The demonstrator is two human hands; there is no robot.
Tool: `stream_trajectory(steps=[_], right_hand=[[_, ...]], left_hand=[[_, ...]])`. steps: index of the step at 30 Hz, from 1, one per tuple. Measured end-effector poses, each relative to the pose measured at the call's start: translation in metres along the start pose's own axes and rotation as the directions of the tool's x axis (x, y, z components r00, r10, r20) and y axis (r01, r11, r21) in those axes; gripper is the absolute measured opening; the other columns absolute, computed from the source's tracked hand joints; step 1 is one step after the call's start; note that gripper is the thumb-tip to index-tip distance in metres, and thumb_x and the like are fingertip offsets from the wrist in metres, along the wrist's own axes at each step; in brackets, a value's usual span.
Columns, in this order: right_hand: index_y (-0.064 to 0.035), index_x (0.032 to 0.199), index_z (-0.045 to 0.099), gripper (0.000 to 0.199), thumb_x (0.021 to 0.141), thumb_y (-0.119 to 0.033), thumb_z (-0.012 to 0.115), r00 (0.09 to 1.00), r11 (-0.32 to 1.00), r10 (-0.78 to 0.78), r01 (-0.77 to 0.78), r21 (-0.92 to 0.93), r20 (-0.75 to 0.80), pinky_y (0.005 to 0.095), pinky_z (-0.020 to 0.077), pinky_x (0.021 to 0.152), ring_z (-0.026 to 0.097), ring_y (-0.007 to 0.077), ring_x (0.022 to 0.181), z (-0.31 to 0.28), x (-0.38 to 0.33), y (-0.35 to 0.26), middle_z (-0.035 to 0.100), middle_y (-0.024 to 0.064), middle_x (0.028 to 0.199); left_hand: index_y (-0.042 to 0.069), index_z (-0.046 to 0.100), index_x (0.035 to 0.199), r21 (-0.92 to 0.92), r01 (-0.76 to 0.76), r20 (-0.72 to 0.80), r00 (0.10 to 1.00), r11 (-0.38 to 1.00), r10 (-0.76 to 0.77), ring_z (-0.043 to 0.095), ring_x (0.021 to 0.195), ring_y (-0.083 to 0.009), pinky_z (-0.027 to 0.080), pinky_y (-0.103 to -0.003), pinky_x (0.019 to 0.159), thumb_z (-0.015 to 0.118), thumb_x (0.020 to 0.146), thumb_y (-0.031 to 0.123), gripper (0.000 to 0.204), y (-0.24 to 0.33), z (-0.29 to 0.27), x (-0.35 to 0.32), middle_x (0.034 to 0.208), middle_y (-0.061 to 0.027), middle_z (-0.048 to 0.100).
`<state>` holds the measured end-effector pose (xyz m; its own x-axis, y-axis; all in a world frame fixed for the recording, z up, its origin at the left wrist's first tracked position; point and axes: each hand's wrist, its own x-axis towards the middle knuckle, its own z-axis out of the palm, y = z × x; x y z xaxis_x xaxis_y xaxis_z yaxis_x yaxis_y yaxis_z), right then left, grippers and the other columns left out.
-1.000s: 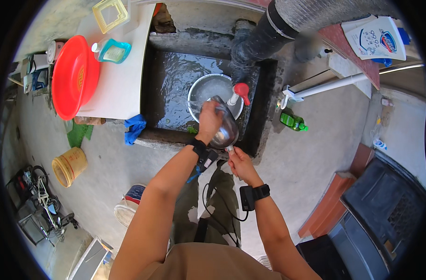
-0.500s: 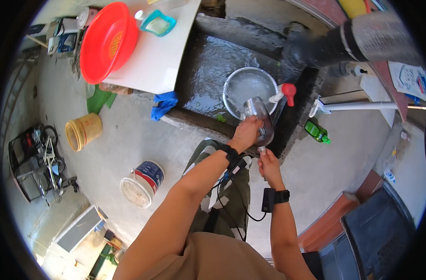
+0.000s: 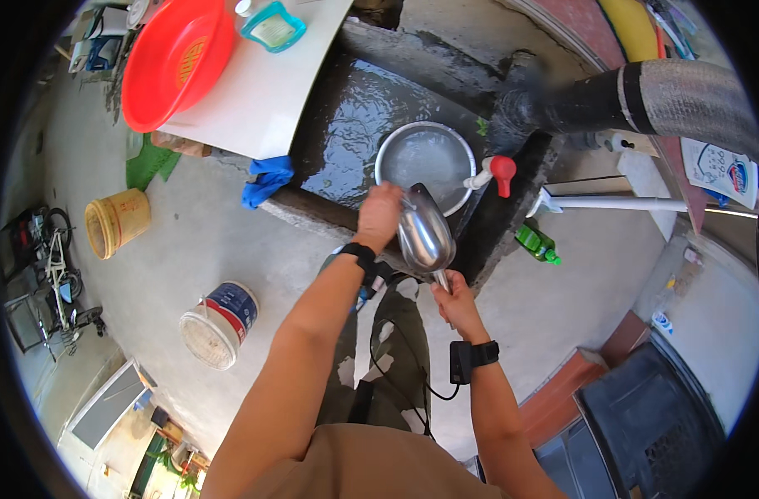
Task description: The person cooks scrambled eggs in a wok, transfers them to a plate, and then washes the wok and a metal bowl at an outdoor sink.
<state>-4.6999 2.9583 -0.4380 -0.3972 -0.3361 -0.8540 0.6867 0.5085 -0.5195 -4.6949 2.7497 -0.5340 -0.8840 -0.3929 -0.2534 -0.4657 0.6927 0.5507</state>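
Note:
A shiny metal scoop (image 3: 427, 234) is held tilted over the near edge of the wet dark basin (image 3: 330, 150). My right hand (image 3: 458, 304) closes around its handle from below. On the scoop's left side my left hand (image 3: 379, 218) is curled against the rim, its fingertips partly hidden. Just beyond the scoop sits a round metal bowl (image 3: 429, 158) filled with cloudy water. A white tap with a red handle (image 3: 502, 170) reaches over the bowl's right edge.
A white board (image 3: 267, 108) at the left bears a red plastic basin (image 3: 159, 79) and a teal bottle (image 3: 273, 27). A blue cloth (image 3: 267, 180) hangs at its corner. Buckets (image 3: 221, 324) stand on the floor at left; a green bottle (image 3: 537, 244) lies at right.
The scoop has turned, so its rounded outer side now faces up. My left hand has moved from the scoop's inside to its left rim. The whole view has shifted a little.

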Motion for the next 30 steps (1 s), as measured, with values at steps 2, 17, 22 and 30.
stream_trajectory(steps=[2,17,22,30], right_hand=[[-0.0015,0.101,0.047,0.025,0.084,-0.020,0.053,1.000,1.000,0.006,-0.006,0.025,-0.004,0.0225,0.0320,0.038,0.040,0.0054,0.044,-0.006,0.007,0.002,0.048,-0.0015,0.062],[-0.0040,0.103,0.054,0.029,0.080,-0.021,0.052,0.923,0.787,-0.290,0.078,-0.612,-0.255,0.0390,0.0444,0.077,0.056,0.0356,0.087,-0.023,0.183,0.003,0.059,0.0199,0.092],[-0.0040,0.106,0.053,0.033,0.079,-0.023,0.053,0.875,0.768,-0.349,0.063,-0.637,-0.335,0.0394,0.0438,0.076,0.056,0.0345,0.089,-0.021,0.150,0.004,0.059,0.0197,0.094],[-0.0020,0.109,0.050,0.029,0.085,-0.016,0.053,0.960,0.982,-0.186,0.187,-0.019,-0.210,0.0226,0.0395,0.049,0.045,0.0069,0.056,-0.012,0.072,-0.002,0.052,0.0009,0.072]], left_hand=[[0.005,0.057,0.090,-0.176,0.127,-0.052,0.989,0.976,-0.138,0.055,0.085,-0.0331,0.045,-0.038,0.074,0.061,0.070,0.012,0.022,-0.018,-0.004,0.009,0.091,-0.0147,0.056],[0.005,0.050,0.102,-0.767,0.604,0.428,0.732,0.215,-0.530,0.050,0.075,-0.0083,0.041,-0.023,0.069,0.054,0.083,0.011,0.020,-0.051,-0.005,-0.013,0.086,-0.0012,0.055],[0.004,0.047,0.109,-0.810,0.517,0.344,0.802,0.277,-0.489,0.051,0.080,-0.0105,0.042,-0.024,0.072,0.054,0.082,0.008,0.027,-0.029,0.001,-0.005,0.091,-0.0031,0.055],[0.003,0.047,0.108,-0.718,0.536,0.284,0.808,0.444,-0.516,0.050,0.081,-0.0106,0.041,-0.023,0.073,0.063,0.079,0.021,0.038,0.016,-0.008,0.003,0.092,-0.0041,0.055]])
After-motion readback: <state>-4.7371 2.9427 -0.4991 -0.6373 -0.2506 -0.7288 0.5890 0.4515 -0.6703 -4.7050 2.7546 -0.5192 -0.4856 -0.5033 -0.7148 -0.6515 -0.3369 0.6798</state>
